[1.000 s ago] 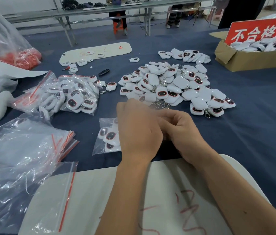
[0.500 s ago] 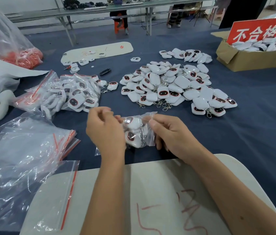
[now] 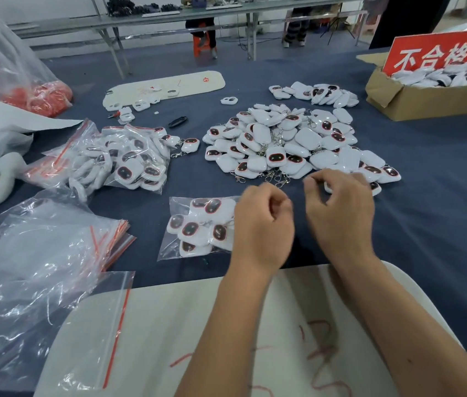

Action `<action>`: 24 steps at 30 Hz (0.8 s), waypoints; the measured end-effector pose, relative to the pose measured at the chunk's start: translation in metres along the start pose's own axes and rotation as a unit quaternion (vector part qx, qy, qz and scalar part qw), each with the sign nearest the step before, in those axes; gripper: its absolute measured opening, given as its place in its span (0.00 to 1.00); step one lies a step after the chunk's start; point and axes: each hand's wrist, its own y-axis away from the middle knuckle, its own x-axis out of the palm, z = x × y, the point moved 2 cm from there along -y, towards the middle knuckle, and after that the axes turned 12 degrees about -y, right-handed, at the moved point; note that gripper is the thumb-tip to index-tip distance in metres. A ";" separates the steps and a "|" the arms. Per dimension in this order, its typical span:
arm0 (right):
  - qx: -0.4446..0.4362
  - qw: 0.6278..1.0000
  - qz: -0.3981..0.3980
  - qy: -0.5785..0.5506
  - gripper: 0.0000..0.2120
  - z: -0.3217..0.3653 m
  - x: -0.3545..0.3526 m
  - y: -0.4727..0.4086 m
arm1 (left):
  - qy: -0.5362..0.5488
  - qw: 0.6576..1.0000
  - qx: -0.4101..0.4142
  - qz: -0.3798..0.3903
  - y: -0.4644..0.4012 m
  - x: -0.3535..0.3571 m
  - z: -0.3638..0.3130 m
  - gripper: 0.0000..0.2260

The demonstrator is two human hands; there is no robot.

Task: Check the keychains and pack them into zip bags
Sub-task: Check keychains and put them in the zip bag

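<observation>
A filled zip bag [image 3: 198, 227] with several white keychains lies flat on the blue table cloth. My left hand [image 3: 264, 227] hovers at its right edge with fingers curled; nothing shows in them, and the bag's right edge is hidden behind the hand. My right hand [image 3: 341, 213] is blurred, its fingers loosely bent and holding nothing, at the near edge of the big loose keychain pile [image 3: 284, 144]. Empty zip bags [image 3: 54, 253] with red strips lie stacked at the left.
Several packed bags [image 3: 123, 159] lie at centre left. A smaller keychain heap [image 3: 315, 93] sits behind the pile, and a cardboard box [image 3: 415, 101] with a red sign stands at the far right. A white board [image 3: 169, 339] lies under my forearms. Large plastic sacks [image 3: 3, 70] fill the left.
Half a second ago both hands held the filled bag up between them. It now lies on the cloth to the left, and my right hand has moved away toward the loose pile.
</observation>
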 end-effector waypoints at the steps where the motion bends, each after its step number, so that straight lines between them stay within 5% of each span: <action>1: 0.007 0.997 0.016 0.073 0.09 -0.006 -0.002 -0.003 | -0.011 1.000 0.005 0.024 0.003 0.006 -0.001 0.06; 4: 0.091 0.958 0.151 0.224 0.24 -0.017 0.001 -0.008 | -0.037 0.998 0.006 0.051 0.006 0.015 0.002 0.06; 6: 0.095 0.956 0.170 0.220 0.26 -0.016 0.005 -0.005 | -0.022 0.998 -0.019 0.063 0.003 0.014 0.006 0.06; 12: 0.008 0.988 0.127 0.087 0.20 -0.009 0.005 -0.001 | 0.008 0.991 -0.080 0.106 -0.004 0.000 0.010 0.07; 15: -0.014 0.996 0.088 -0.003 0.07 -0.006 0.002 -0.004 | 0.011 0.993 -0.083 0.081 -0.007 -0.007 0.013 0.05; 18: -0.042 0.989 0.105 -0.090 0.08 0.003 0.004 0.000 | 0.062 0.992 -0.089 0.057 -0.008 -0.012 0.014 0.04; 21: 0.010 0.967 0.190 -0.172 0.08 0.003 0.014 0.006 | 0.090 0.989 -0.101 0.065 -0.009 -0.014 0.017 0.04; 24: 0.091 0.939 0.165 -0.289 0.10 -0.002 0.016 0.004 | 0.121 0.982 -0.132 0.060 -0.011 -0.017 0.021 0.02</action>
